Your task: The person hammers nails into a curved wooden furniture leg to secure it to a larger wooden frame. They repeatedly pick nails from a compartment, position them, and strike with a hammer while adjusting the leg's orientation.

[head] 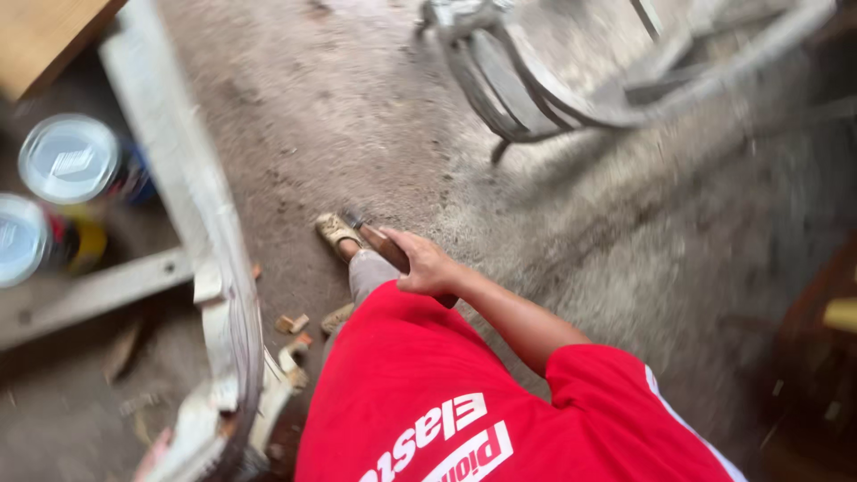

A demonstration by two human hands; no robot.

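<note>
My right hand [427,266] is closed around the brown wooden handle of a tool [382,245]. The tool's dark metal end [353,218] points away from me toward the floor. The arm comes out of the red shirt sleeve [607,393] at the lower right. Just beyond the tool's tip is my foot in a light sandal [336,232], with a grey trouser leg [369,272] under the hand. My left hand is out of view.
A white-painted wooden frame [192,205] runs down the left side. Two lidded cans [70,159] [20,237] stand behind it. Small wood offcuts [292,323] lie on the rough concrete floor. A curved metal frame [536,80] stands at the top, blurred.
</note>
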